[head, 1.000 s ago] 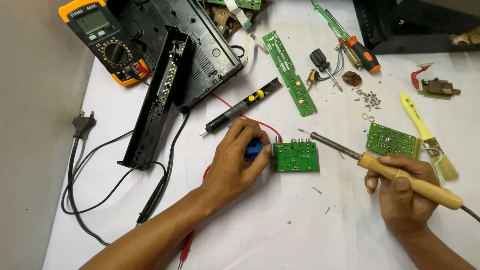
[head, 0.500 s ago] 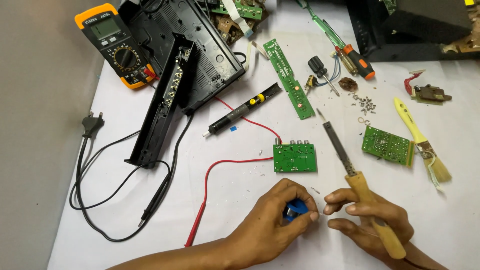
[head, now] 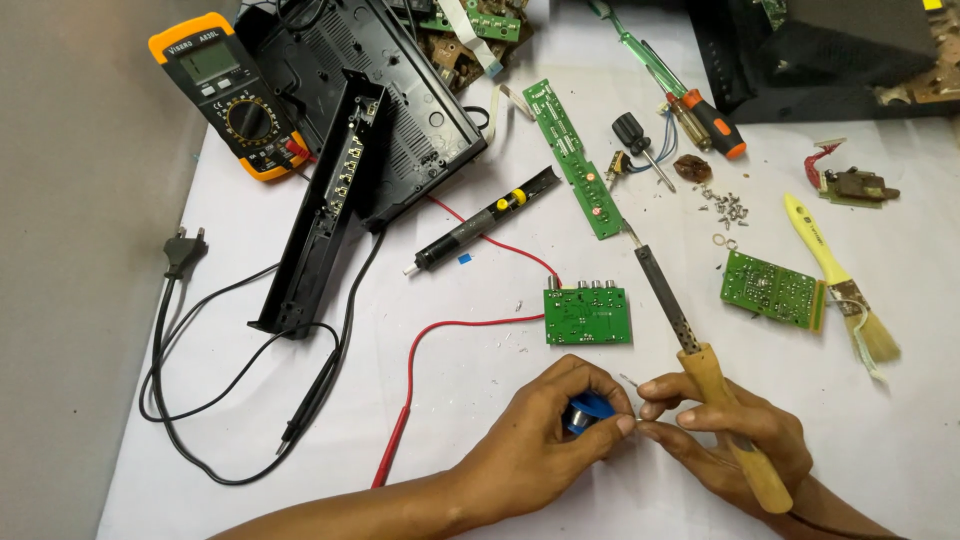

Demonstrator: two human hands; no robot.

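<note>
The blue spool [head: 590, 410] sits cupped inside the left hand [head: 545, 430], fingers curled around it so only a slice of its rounded blue side shows; what is wound on it is too small to tell, though a thin strand seems pinched where the two hands meet. The right hand [head: 735, 435] is clenched on the soldering iron [head: 700, 365] by its pale wooden handle while its thumb and forefinger nip the same spot, so the dark perforated metal barrel slants up and away past the knuckles.

The risk I see lies there: if that barrel is hot, fingers working so near it could be burned, and a slip could swing the tip onto the small green circuit board [head: 588, 316] just beyond the left hand, or onto the red wire [head: 450, 325] running beside it.

Farther from the right hand lie a second green board [head: 772, 290] and a yellow-handled bristle brush [head: 838, 275]. Well beyond the left hand, on the white counter [head: 300, 460], lie the black desoldering pump [head: 480, 222], a black plastic casing [head: 325, 210] and an orange-edged multimeter [head: 225, 95].
</note>
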